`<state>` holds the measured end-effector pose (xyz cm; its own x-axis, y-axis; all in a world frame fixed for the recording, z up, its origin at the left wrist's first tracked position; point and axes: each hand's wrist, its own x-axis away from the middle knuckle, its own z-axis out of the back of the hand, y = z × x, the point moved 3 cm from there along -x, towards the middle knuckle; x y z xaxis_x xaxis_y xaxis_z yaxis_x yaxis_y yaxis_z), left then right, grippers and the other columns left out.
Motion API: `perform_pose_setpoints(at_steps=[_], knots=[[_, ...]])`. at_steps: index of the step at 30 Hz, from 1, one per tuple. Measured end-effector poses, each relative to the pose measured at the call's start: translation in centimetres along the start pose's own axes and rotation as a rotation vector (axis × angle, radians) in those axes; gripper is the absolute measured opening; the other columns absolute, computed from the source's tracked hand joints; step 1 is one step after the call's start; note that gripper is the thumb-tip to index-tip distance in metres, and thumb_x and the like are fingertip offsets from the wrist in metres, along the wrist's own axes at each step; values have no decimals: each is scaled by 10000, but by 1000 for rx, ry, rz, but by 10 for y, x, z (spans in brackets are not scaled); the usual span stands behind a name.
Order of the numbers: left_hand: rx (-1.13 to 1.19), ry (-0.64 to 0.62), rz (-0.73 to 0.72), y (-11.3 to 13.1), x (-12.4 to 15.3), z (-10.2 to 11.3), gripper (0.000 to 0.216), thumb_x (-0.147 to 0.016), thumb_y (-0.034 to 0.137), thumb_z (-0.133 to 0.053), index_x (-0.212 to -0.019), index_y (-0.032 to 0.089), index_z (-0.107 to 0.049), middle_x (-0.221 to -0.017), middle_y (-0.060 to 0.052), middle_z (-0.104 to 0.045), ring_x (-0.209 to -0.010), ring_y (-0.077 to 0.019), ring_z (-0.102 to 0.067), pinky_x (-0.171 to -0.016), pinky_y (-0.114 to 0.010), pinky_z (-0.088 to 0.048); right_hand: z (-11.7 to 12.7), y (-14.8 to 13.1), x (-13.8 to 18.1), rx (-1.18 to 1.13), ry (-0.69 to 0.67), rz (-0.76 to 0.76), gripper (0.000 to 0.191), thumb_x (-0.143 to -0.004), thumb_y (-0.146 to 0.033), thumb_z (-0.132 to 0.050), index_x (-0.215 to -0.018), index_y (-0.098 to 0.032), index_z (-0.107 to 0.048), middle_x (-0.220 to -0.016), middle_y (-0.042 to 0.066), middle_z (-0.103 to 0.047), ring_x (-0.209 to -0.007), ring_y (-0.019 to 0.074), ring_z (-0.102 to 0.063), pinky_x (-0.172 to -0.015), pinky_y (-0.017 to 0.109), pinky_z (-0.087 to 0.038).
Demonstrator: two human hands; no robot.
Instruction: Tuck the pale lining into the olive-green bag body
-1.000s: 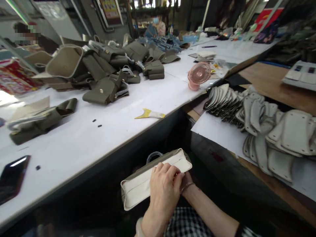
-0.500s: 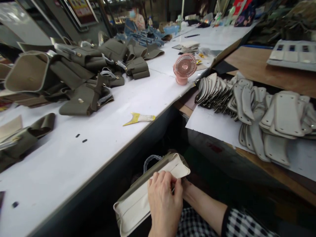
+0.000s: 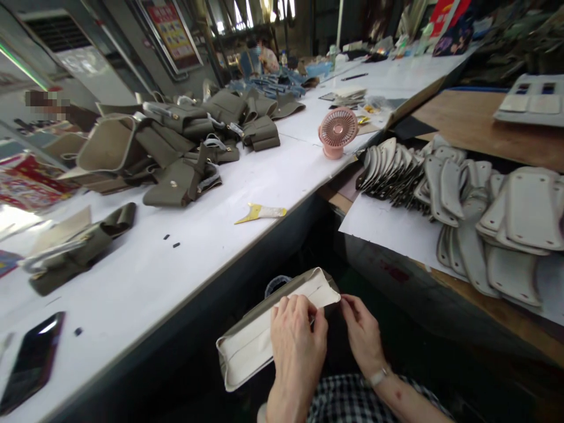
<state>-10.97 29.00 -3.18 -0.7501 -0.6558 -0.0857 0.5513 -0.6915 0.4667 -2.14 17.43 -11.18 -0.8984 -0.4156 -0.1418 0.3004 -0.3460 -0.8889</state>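
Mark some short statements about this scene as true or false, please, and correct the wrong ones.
1. The left hand lies on the pale side of the olive piece. True.
2. The pink fan stands on the white table. True.
3. The right hand holds the pink fan. False: its fingers are at the olive piece's corner.
4. The yellow tool lies among the stacked pale parts. False: it lies on the white table.

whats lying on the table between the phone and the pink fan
In the head view, three small black pieces and a yellow-and-white forked piece lie between phone and fan.
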Motion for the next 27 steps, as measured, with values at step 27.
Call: perform_pose_setpoints(at_steps=[27], knots=[[-11, 258, -18, -53, 61, 36, 118, -887, 199, -591, -770, 218, -588, -779, 5, -624, -766, -192, -547, -734, -352, -326, -28, -56, 73, 432, -222, 841, 490, -906, -54, -509, -1394, -54, -467, -1376, 173, -527, -1357, 301, -405, -1065, 509, -469]])
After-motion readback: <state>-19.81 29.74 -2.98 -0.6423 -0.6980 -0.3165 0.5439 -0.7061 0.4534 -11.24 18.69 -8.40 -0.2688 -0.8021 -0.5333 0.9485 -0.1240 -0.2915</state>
